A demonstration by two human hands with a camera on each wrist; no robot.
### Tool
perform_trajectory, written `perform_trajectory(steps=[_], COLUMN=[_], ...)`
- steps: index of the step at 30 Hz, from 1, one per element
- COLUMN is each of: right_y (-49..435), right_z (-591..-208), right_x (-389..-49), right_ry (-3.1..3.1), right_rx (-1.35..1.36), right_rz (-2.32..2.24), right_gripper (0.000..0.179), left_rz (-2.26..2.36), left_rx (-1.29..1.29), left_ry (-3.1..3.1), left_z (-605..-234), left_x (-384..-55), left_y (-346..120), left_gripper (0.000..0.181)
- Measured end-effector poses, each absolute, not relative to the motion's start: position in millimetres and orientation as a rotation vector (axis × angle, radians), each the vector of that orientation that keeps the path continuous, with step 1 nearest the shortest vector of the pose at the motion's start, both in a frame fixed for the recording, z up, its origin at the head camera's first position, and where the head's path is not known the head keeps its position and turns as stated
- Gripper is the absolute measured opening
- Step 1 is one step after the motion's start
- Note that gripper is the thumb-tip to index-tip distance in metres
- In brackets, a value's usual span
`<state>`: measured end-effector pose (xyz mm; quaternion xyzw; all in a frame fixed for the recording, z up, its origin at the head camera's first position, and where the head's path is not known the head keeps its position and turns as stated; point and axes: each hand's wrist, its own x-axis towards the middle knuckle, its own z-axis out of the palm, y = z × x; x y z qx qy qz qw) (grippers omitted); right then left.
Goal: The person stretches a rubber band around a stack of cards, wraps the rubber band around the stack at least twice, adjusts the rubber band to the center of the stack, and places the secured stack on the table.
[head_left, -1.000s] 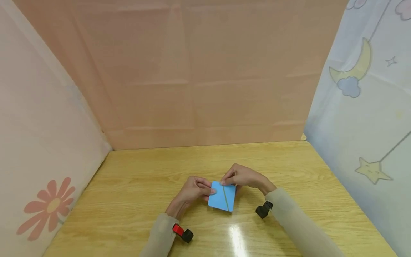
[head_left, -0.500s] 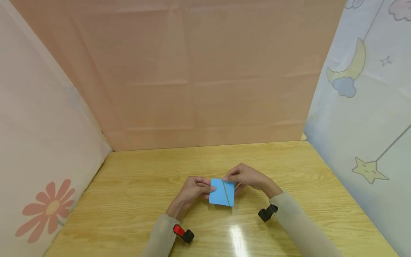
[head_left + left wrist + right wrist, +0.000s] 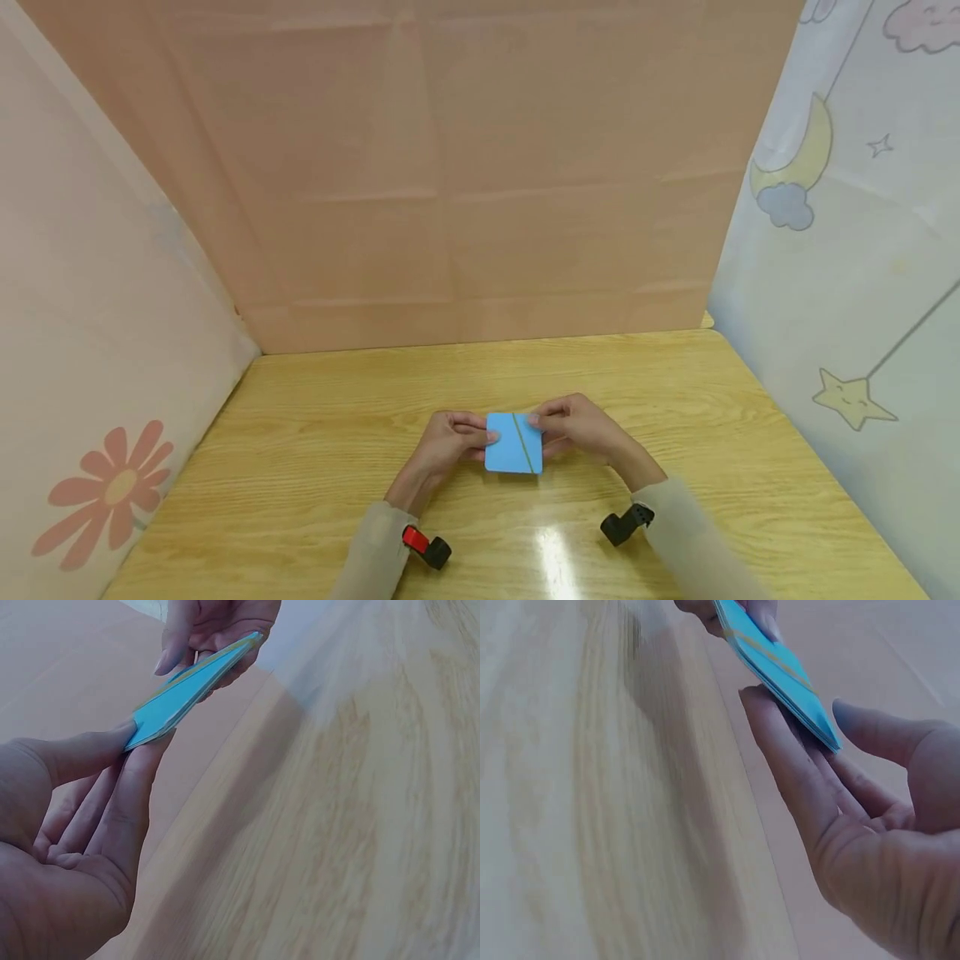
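Blue card stack (image 3: 501, 450) is held above the wooden table (image 3: 322, 433), between your two hands, with its broad face turned up toward the head camera. Its layered edge is visible in the right wrist view. A thin yellowish band (image 3: 522, 443) crosses that face at a slant, closer to your right hand than to your left. Your left hand (image 3: 444, 442) pinches the left side of the stack: thumb on the upper face, fingers beneath. Your right hand (image 3: 579, 429) is at the opposite side, fingers extended under the stack; the right wrist view shows the thumb just off the card, so the grip on this side stands apart. Each sleeve ends near a wrist-worn unit: a red and black unit (image 3: 437, 552) at your left wrist, a black unit (image 3: 621, 527) at your right. Beyond the far edge of the table stands a peach backdrop (image 3: 480, 183); a flower-printed cloth (image 3: 150, 275) hangs to your left, a moon-and-star cloth (image 3: 885, 275) to your right.
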<state>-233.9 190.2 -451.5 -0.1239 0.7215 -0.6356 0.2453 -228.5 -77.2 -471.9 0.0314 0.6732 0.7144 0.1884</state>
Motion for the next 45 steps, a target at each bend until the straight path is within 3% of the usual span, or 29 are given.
perform_trajectory(steps=[9, 15, 23, 35, 45], right_y=[187.3, 185.6, 185.3, 185.7, 190.7], right_z=[-465.8, -469.5, -466.9, -469.4, -460.5], right_x=[-225.5, -223.4, -224.0, -230.4, -232.5], right_ry=[1.882, 1.867, 1.859, 1.898, 1.944], right_rx=[-0.218, -0.188, -0.132, -0.167, -0.162], right_rz=[-1.926, -1.983, -2.036, -2.034, -2.019], right_gripper=[0.044, 0.034, 0.044, 0.040, 0.031], left_rz=[2.046, 2.058, 2.074, 2.095, 2.005], left_rx=[0.072, 0.046, 0.015, 0.013, 0.058], left_ry=[1.922, 1.934, 1.943, 1.954, 1.945], left_z=[-473.6, -473.5, -473.5, -475.0, -477.0], left_x=[-229.8, -229.7, -230.3, -229.9, -233.0], left_y=[-78.1, -78.8, -79.0, -77.6, -72.0], left_gripper=[0.017, 0.015, 0.019, 0.022, 0.040])
